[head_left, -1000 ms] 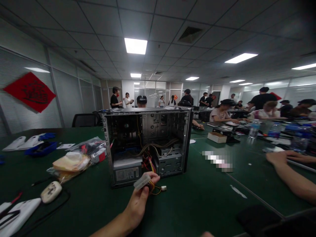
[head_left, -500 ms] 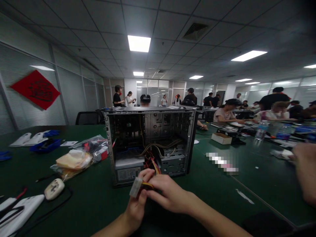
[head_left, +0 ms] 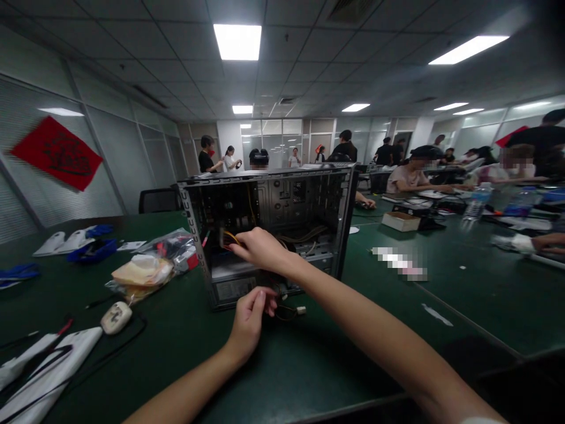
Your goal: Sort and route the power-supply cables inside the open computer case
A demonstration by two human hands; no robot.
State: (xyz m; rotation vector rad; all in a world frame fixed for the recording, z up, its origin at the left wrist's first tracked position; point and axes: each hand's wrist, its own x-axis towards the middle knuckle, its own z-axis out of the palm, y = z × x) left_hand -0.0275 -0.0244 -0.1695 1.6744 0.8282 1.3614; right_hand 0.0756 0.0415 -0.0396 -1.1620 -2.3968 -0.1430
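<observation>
A computer case (head_left: 348,224) stands on its base with its side open towards me. My right hand (head_left: 260,247) reaches into it above the power supply (head_left: 236,290). It pinches a power cable (head_left: 230,237) with yellow wires, whose pale, blurred connector points to the left. Below, in front of the case, my left hand (head_left: 253,315) is closed loosely with curled fingers. Whatever lies inside those fingers is hidden. A thin dark cable with a white plug (head_left: 301,310) hangs just right of the left fingertips. My right forearm covers part of the case's lower interior.
Left of the case lie a clear bag of parts (head_left: 176,250), a bagged yellowish item (head_left: 141,271), a blue tray (head_left: 92,250) and a white mouse-like device (head_left: 116,318). A small open box (head_left: 401,221) and a bottle (head_left: 478,201) stand to the right. Other people sit and stand beyond.
My right hand has moved up and left into the case with the power cable's connector. The left hand has let go of that connector and stays low. The view has tilted down.
</observation>
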